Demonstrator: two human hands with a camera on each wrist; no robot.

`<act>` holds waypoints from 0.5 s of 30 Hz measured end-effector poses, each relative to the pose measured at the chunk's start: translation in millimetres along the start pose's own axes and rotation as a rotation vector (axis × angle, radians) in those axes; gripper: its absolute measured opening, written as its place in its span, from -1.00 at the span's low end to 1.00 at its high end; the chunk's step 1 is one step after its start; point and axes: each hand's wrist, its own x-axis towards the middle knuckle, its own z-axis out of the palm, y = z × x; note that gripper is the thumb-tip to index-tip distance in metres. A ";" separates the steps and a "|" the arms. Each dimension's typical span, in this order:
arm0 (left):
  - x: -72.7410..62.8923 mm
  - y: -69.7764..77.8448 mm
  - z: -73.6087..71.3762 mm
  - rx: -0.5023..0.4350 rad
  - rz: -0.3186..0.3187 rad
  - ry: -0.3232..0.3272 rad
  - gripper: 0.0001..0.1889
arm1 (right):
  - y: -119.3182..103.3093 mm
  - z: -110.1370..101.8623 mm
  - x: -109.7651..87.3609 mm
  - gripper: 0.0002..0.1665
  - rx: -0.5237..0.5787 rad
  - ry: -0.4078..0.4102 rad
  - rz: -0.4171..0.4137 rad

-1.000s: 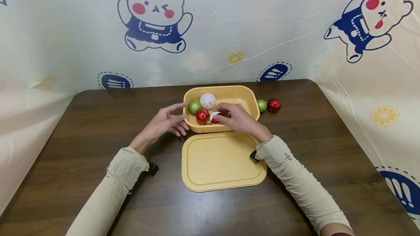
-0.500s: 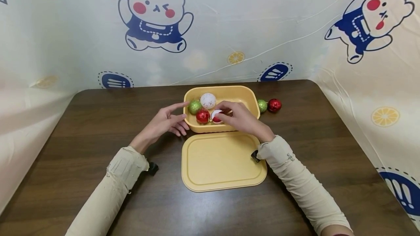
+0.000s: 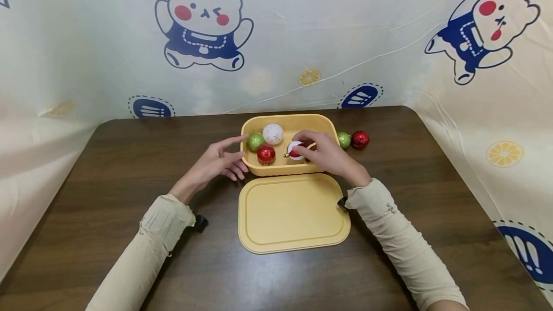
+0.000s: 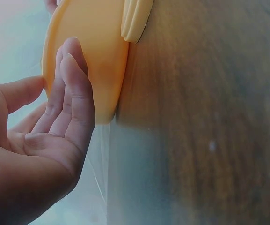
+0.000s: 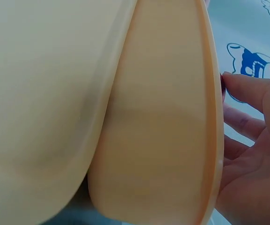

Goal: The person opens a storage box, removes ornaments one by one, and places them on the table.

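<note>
In the head view, my right hand (image 3: pixel 331 153) reaches into a yellow box (image 3: pixel 282 171) and pinches a red-and-white bauble (image 3: pixel 294 151) between thumb and fingers. The bauble's gold cap points left. My left hand (image 3: pixel 214 161) lies against the box's left end, its fingers extended and fingertips at the rim. Beside that end sit a green glitter bauble (image 3: pixel 255 142), a white speckled bauble (image 3: pixel 273 134) and a shiny red bauble (image 3: pixel 266 154). The right wrist view shows the box wall (image 5: pixel 163 112) hiding most of what the right fingers (image 5: pixel 247 89) hold.
A flat yellow lid (image 3: pixel 294 215) lies on the dark wooden table (image 3: pixel 207 272), just in front of the box. Right of the box rest another green bauble (image 3: pixel 343 140) and a dark red bauble (image 3: pixel 360 139). A printed cloth (image 3: pixel 276 37) hangs behind the table.
My right hand has shifted right inside the box with the red-and-white bauble, widening the gap to the shiny red one. The left hand stays in place.
</note>
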 end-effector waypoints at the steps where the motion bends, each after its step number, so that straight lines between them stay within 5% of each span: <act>1: -0.1 0.0 -0.2 -0.002 0.002 -0.003 -0.45 | 0.4 -1.0 -0.3 -0.75 0.000 0.002 0.005; 15: -1.1 0.3 0.8 -0.018 0.003 -0.006 -0.45 | 2.6 -12.7 -8.3 -0.78 0.000 0.039 0.002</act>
